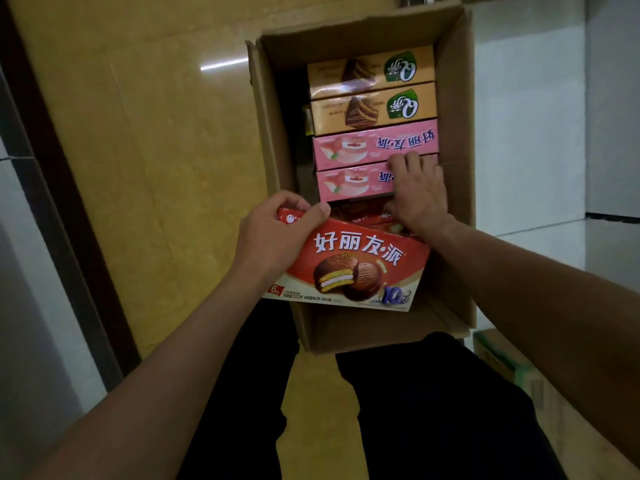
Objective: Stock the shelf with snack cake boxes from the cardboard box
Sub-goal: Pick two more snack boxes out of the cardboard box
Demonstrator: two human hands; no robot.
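An open cardboard box stands on the floor in front of me. Inside it, on edge in a row, are two orange snack cake boxes, then two pink ones. My left hand grips the top left corner of a red chocolate pie box, held tilted over the near end of the carton. My right hand reaches into the carton, fingers over the top edge and thumb at the near side of the nearer pink box. More red packs lie low behind the red box.
The floor is yellow tile with a dark border strip at the left. White shelf surfaces rise to the right of the carton. A second carton with green tape sits at the lower right. My dark trouser legs are below.
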